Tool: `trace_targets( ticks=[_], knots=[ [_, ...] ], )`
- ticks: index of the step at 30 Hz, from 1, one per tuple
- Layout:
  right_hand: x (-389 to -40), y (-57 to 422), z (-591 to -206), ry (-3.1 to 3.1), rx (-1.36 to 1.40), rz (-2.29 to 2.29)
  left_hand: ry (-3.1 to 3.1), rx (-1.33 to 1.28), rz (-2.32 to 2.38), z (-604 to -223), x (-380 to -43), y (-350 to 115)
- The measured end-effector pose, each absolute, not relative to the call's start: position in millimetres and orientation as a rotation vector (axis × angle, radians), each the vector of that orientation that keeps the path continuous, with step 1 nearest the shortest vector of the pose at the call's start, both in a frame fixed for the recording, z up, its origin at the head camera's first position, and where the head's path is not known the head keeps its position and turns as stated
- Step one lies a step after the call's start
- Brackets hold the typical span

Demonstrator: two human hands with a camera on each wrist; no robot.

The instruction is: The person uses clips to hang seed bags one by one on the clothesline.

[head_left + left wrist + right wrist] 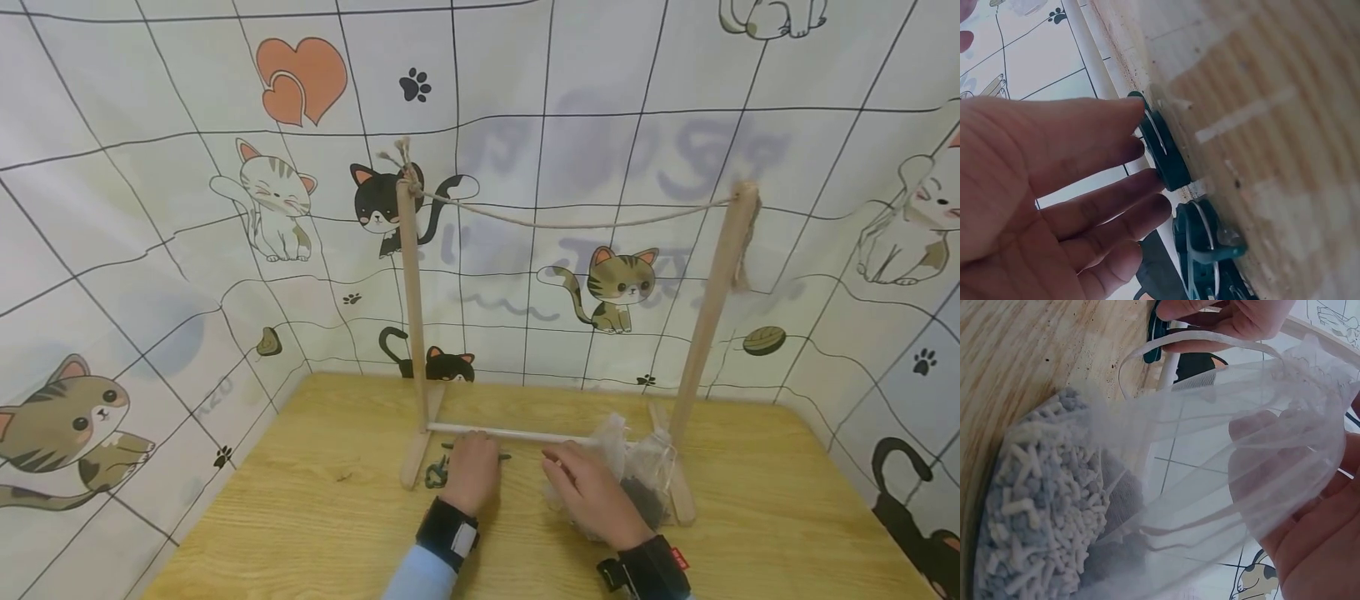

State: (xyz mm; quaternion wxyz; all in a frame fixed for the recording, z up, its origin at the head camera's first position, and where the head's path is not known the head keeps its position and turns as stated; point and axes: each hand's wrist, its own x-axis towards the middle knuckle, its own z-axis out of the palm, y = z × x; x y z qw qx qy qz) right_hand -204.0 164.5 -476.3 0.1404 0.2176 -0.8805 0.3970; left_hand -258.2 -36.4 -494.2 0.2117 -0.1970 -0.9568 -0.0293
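My left hand (474, 471) is low over the table, its thumb and fingertips on a dark green clothespin (1169, 156) with a metal spring. More green clothespins (437, 472) lie just left of it, one standing out closer in the left wrist view (1210, 250). My right hand (592, 492) is beside the sheer drawstring bags, fingers loosely bent and seen through the mesh. One bag (1041, 506) contains pale and grey pellets; another bag (645, 496) has dark contents. The white drawstring loops above the pellet bag in the right wrist view.
A wooden frame stands around the work, with a left post (412, 308), a right post (708, 325) and a sagging rope (570, 225) tied between them. A white rod (517, 433) joins the feet low down. Cat-print cloth (495, 83) hangs behind the wooden table (315, 517).
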Motion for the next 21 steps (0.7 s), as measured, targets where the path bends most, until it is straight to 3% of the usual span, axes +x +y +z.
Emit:
trace_targets(
  ticks=[14, 21],
  knots=[
    [-205, 164, -475, -2.517, 0.641, 1.179, -2.642, -0.641, -0.251, -497, -260, -41],
    [-206, 167, -473, -2.492, 0.605, 1.245, -2.742, -0.637, -0.76, -479, -255, -47]
  ],
)
